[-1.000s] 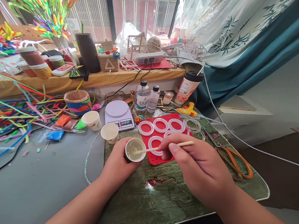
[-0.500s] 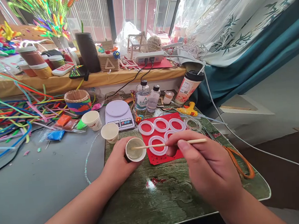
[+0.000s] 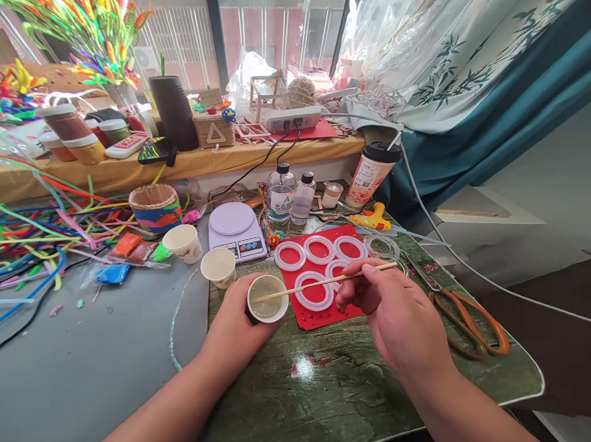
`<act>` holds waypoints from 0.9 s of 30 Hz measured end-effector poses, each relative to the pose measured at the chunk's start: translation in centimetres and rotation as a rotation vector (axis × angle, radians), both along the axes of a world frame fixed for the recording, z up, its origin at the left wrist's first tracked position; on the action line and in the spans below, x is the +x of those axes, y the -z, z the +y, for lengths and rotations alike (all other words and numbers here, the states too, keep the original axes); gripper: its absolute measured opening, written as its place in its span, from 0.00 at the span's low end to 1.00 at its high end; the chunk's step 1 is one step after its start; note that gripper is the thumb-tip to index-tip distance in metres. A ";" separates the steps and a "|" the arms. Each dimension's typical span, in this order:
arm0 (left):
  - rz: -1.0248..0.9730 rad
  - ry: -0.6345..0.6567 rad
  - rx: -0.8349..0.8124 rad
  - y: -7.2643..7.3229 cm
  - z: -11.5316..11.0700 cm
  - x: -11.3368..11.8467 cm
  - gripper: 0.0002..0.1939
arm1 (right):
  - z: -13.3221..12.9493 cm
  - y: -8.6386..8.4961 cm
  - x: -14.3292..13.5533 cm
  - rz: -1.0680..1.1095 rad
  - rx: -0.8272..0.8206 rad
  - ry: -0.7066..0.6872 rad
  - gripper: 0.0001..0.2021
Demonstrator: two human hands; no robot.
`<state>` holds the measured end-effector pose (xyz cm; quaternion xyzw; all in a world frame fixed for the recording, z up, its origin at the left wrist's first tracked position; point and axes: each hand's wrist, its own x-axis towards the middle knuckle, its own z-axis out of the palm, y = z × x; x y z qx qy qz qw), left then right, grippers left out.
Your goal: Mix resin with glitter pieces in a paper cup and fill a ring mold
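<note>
My left hand (image 3: pixel 236 324) is wrapped round a paper cup (image 3: pixel 283 304) with clear liquid in it, tilted so its mouth faces me. Between thumb and fingers, my right hand (image 3: pixel 401 314) grips a thin wooden stick (image 3: pixel 324 282), whose far end dips into the liquid. Behind the stick, several round pale molds (image 3: pixel 314 306) lie on a red sheet (image 3: pixel 321 321); my right hand partly hides one. Two more paper cups (image 3: pixel 219 279) (image 3: pixel 183 246) stand behind my left hand, close to a lilac kitchen scale (image 3: pixel 233 219).
Two clear bottles (image 3: pixel 280 195) (image 3: pixel 303 200), a lidded drink cup (image 3: pixel 370 176) and a yellow glue gun (image 3: pixel 373 217) stand or lie at the back. Scissors (image 3: pixel 464 317) lie at the right. Coloured pipe cleaners (image 3: pixel 20 231) cover the left back.
My right hand has shifted slightly left and turned, and the stick now slants up to the right. More of the scissors shows. The left hand still holds the cup in nearly the same place.
</note>
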<state>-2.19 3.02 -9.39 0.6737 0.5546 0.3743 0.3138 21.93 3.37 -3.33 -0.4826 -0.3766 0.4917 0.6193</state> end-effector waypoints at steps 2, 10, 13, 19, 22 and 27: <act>-0.001 -0.005 -0.009 0.0 0.0 0.0 0.27 | 0.1 0.1 0.1 0.058 -0.011 0.044 0.11; -0.030 -0.051 -0.088 -0.6 0.2 0.2 0.27 | -0.3 -1.7 0.8 0.021 0.089 0.150 0.10; -0.035 -0.049 -0.086 -0.8 0.3 0.2 0.27 | -0.7 -3.0 0.8 -0.057 0.211 0.121 0.12; -0.048 -0.045 -0.090 -0.5 0.4 0.1 0.27 | -1.4 -5.6 0.6 -0.103 0.302 0.144 0.17; -0.046 -0.056 -0.090 -0.4 0.3 0.1 0.28 | -1.6 -6.4 0.4 -0.107 0.303 0.159 0.19; -0.043 -0.040 -0.093 -0.5 0.4 0.1 0.27 | -1.6 -7.2 0.4 -0.114 0.304 0.143 0.21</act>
